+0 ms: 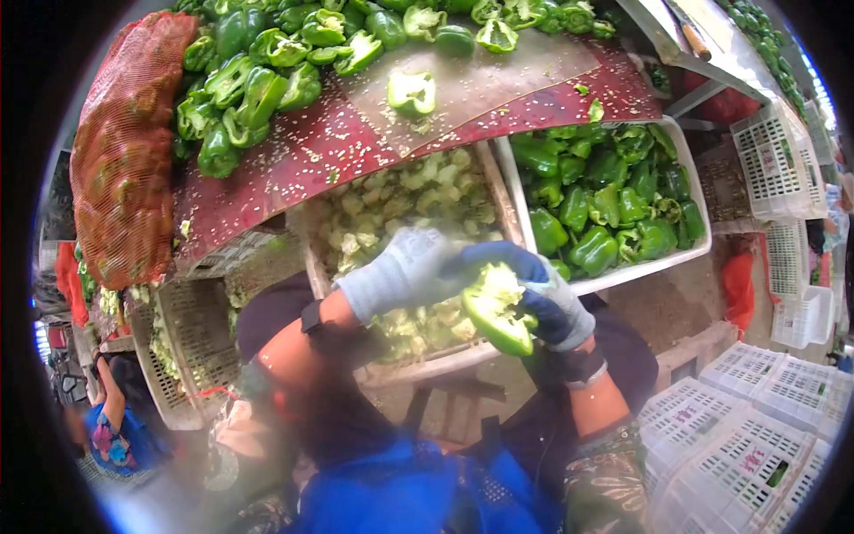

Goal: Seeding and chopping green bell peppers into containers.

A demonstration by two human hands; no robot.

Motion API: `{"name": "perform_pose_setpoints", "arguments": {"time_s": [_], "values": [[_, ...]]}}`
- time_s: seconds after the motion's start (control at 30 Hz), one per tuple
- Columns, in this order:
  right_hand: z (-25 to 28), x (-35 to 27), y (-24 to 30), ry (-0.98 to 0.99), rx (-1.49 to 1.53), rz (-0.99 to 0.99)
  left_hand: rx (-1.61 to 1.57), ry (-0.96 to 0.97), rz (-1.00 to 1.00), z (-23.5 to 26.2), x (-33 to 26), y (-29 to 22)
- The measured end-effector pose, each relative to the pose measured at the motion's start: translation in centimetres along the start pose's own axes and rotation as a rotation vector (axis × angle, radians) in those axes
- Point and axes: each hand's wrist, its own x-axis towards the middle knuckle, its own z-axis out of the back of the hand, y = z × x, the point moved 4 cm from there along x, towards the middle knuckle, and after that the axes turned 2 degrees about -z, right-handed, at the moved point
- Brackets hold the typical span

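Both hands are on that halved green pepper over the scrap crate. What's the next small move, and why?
Probably pull the pale core loose and let it fall: the left hand is at the open side of the pepper half, the right hand cups it, and the crate of cores lies directly below.

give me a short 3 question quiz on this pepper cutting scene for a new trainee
1. True or false: both gloved hands are on the cut-open green bell pepper half.
2. Which container lies right under the hands? A) the white plastic tray of cleaned green pepper pieces B) the crate of pale pepper cores and seeds C) the white lattice crates
3. What lies alone on the grey cutting sheet?

Key
1. True: the left hand and the right hand both grip it.
2. B
3. One green pepper half, cut side up.
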Motion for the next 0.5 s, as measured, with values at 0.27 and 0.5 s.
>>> {"name": "perform_pose_setpoints", "arguments": {"time_s": [0.27, 0.5], "values": [[-0.1, -1.1, -1.1, -0.133, 0.097, -0.106, 0.098, 0.053, -0.106, -2.0, -2.0, 0.7], [0.5, -1.2, -1.7, -0.051, 0.174, -0.126, 0.056, 0.037, -0.174, -1.1, -2.7, -0.5]]}}
